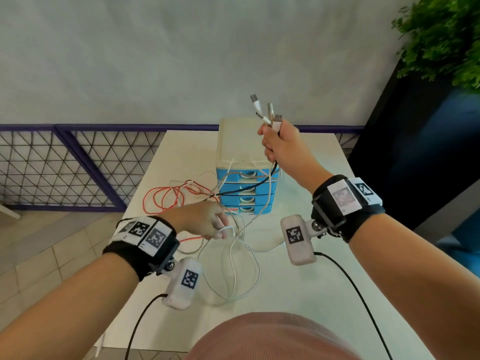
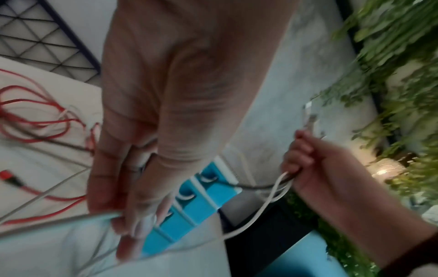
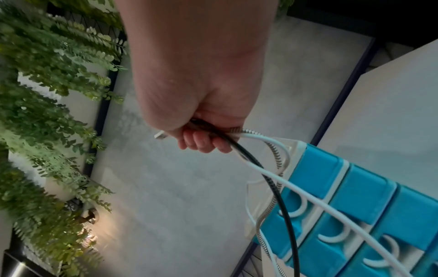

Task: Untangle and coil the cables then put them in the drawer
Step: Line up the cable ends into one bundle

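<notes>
- Right hand (image 1: 281,142) raised at 1 o'clock, fist closed round a bundle of cables (image 3: 267,168): white, black, braided; plugs stick out on top.
- Left hand (image 1: 205,220) low at centre, fingertips pinching a white cable (image 1: 233,258) above the worktop (image 1: 298,289).
- Red cable (image 1: 166,198) loose at 10 o'clock.
- Risk: lifting further may tighten knots, or snag the drawer unit (image 1: 245,172) and drag it.
- Drawers all closed; contents not visible.

Left wrist view blurred; left hand (image 2: 147,150) hides cable (image 2: 71,219) grip pt.
</notes>
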The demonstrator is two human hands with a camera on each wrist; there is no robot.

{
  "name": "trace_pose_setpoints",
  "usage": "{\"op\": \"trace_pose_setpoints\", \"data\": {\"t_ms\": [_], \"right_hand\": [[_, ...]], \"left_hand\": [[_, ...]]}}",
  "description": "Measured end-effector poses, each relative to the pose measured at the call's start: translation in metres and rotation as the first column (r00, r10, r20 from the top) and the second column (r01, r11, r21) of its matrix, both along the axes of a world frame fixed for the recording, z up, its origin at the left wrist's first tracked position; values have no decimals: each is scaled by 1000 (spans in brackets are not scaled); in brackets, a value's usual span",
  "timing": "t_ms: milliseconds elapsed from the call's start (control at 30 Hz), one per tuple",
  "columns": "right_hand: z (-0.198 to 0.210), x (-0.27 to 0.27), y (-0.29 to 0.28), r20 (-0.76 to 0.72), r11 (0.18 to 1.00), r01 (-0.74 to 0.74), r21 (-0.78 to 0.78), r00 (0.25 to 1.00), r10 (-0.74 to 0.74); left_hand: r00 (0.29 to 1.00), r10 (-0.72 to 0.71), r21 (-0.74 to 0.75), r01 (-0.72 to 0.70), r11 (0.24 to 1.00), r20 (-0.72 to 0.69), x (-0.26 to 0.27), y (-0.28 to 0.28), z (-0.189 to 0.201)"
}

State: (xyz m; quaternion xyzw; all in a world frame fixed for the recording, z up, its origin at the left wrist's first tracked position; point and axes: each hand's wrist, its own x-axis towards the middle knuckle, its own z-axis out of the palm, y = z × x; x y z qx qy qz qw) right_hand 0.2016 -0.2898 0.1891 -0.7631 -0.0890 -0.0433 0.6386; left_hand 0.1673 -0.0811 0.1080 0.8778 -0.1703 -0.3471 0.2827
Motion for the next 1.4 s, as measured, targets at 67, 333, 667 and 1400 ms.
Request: {"op": "trace_pose_setpoints", "data": {"t_ms": [67, 333, 667, 1400], "right_hand": [[-7, -1, 0, -33, 997, -20, -76, 999, 17], [-24, -2, -10, -330, 924, -71, 377, 922, 205], [-25, -9, 0, -316, 684, -26, 729, 874, 370], [34, -9, 9, -101, 964, 55, 258, 994, -29]], "left_hand": [[997, -75, 1, 75, 997, -6, 2, -4, 25], [956, 265, -710, -274, 649, -127, 2, -14, 107], [789, 543, -815, -499, 294, -286, 2, -43, 72], [869, 130, -222, -24, 975, 478, 23, -39, -3]]}}
